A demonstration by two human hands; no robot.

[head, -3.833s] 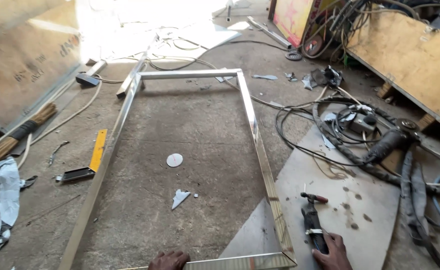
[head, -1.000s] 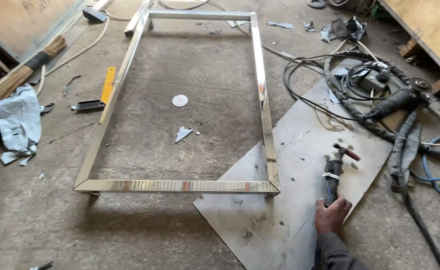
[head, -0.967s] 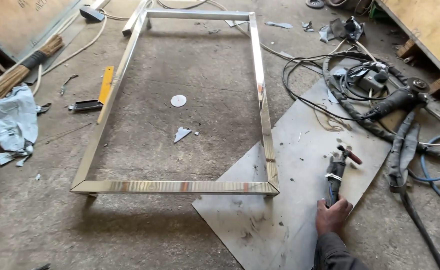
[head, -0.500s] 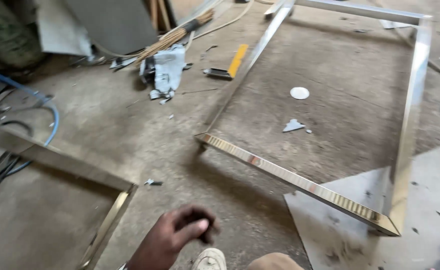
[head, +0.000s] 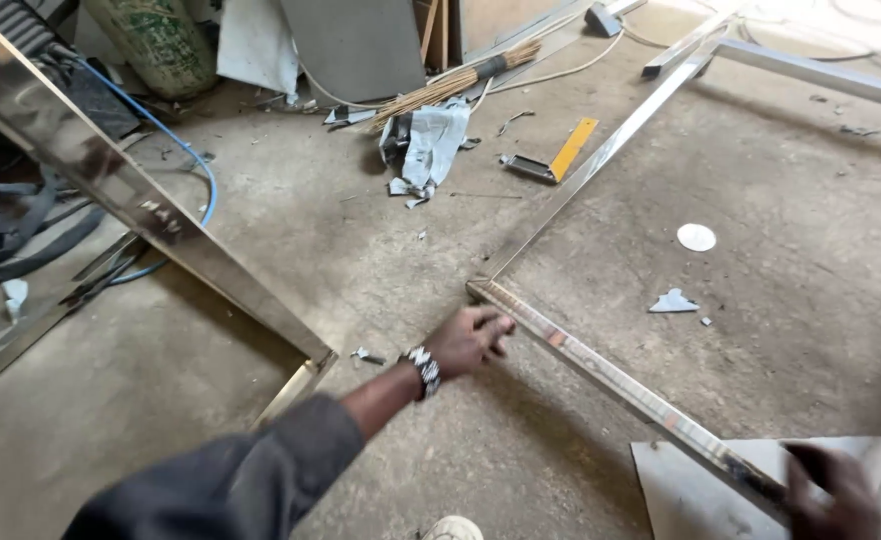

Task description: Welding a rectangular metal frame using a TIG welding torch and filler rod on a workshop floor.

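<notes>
A: Nearest the viewer, what is each hand doing?

B: The left hand (head: 469,340), at the end of a dark sleeve with a beaded wristband, is reaching to the near corner of the frame (head: 601,370); its fingers are curling over the rail there and grasping it. The right hand (head: 833,490) is lying at the bottom right edge, blurred, on the same rail further along; whether it is clenched on the rail cannot be told.

A: Where is the frame lying?

B: It is lying flat on the concrete floor (head: 361,260), a rectangle of shiny metal tube. The near rail is running from the left hand down to the right hand, and its right end is crossing a grey sheet (head: 691,490) that is lying on the floor. A second rail is running from the near corner up toward the top right.

A: What is lying inside the frame?

B: A white disc (head: 697,237) and a small pale scrap (head: 673,302) are lying apart on the floor.

A: And further off?

B: To the left, a second shiny bar (head: 141,200) is slanting across the view, well apart from the left hand. Beyond it, a blue hose (head: 196,165) is curving over the floor. Past the frame's corner, a square with a yellow blade (head: 553,157) is lying just beside the far rail, near a crumpled rag (head: 426,150) and a broom (head: 451,85).
</notes>
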